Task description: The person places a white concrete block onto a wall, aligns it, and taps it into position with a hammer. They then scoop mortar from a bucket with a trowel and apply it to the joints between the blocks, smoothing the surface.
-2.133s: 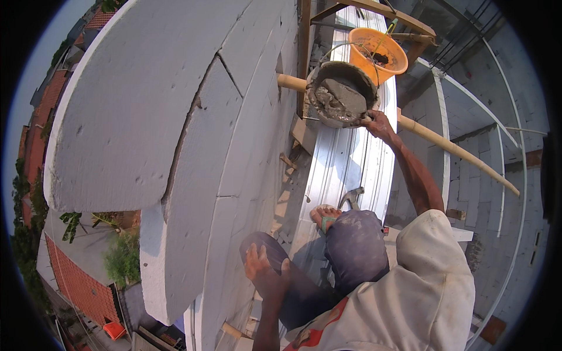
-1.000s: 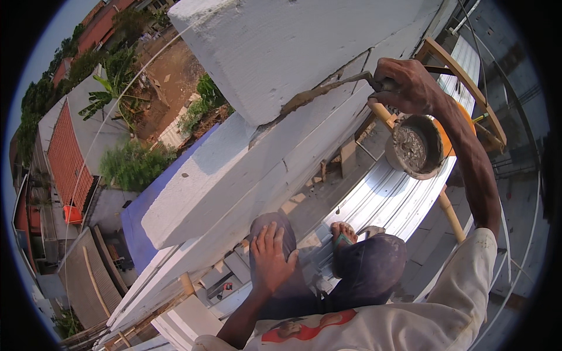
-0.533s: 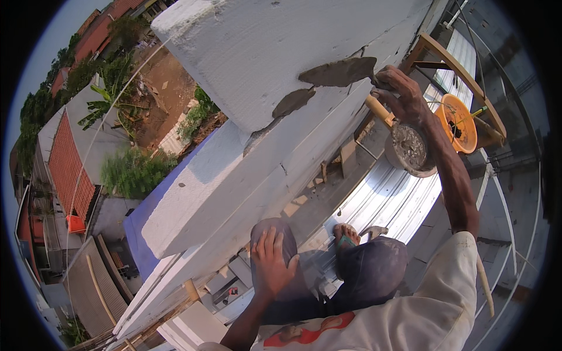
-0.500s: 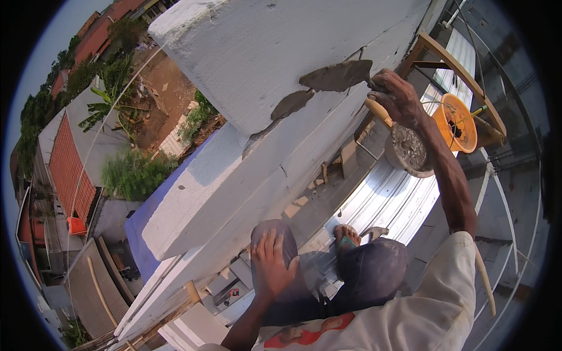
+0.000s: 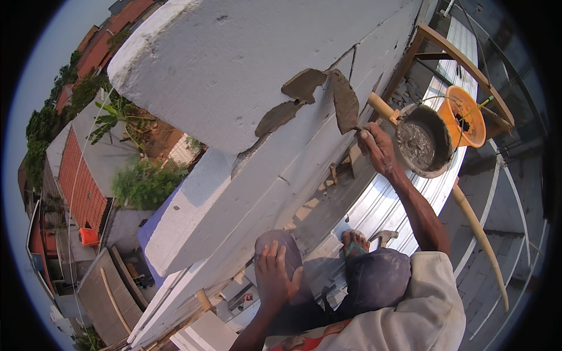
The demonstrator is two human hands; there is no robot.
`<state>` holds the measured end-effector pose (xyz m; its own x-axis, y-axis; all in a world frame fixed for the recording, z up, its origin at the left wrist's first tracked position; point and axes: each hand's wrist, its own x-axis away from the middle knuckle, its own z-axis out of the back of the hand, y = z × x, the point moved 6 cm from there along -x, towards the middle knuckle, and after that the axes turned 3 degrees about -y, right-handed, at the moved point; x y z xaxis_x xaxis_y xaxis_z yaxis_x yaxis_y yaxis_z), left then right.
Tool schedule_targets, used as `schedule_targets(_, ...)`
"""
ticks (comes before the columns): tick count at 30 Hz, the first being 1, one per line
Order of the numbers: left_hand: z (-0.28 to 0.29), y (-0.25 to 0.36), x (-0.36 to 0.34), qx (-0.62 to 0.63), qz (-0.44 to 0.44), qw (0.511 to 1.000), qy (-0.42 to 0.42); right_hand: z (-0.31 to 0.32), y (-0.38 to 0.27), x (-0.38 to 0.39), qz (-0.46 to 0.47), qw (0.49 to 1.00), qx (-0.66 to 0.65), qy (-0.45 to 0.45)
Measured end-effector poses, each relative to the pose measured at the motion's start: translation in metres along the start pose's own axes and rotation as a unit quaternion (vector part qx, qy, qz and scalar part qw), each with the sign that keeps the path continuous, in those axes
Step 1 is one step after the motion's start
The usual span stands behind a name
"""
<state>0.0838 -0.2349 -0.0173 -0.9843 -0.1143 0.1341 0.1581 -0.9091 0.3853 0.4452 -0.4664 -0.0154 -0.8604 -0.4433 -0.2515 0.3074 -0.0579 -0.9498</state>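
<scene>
My right hand (image 5: 379, 147) is closed around the handle end of a trowel (image 5: 345, 104). The blade, grey with mortar, lies against or just in front of the white block wall (image 5: 234, 64). Beside its tip a mortar patch (image 5: 303, 85) covers part of a joint between blocks. A second mortar patch (image 5: 276, 119) sits lower left along that joint. My left hand (image 5: 273, 270) rests on my knee with its fingers spread, holding nothing. Right of my right hand stands a dark bucket (image 5: 440, 133) with wet mortar (image 5: 414, 145) in it.
An orange bucket (image 5: 477, 133) stands beyond the dark one, near a wooden frame (image 5: 453, 47). A hammer (image 5: 384, 236) lies by my foot on ribbed metal sheeting (image 5: 380, 205). Left of the wall the view drops to roofs (image 5: 82, 169) and plants.
My right hand has moved down and toward me, turning the trowel from lying along the joint to pointing up across it. A mortar patch now shows where the blade was. My left hand stays put.
</scene>
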Motion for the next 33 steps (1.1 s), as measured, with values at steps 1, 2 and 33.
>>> schedule_targets(1,0.0,0.0,0.001,-0.004,0.003,1.0,-0.005,-0.009,-0.004,0.006,-0.023,0.996,-0.086,0.002)
schedule_targets(2,0.0,-0.001,0.001,-0.009,0.006,1.0,-0.01,-0.019,-0.01,0.006,-0.033,0.989,-0.146,-0.007)
schedule_targets(33,0.004,0.0,0.001,0.006,0.008,1.0,-0.006,-0.08,-0.054,0.029,0.21,0.956,0.176,-0.105)
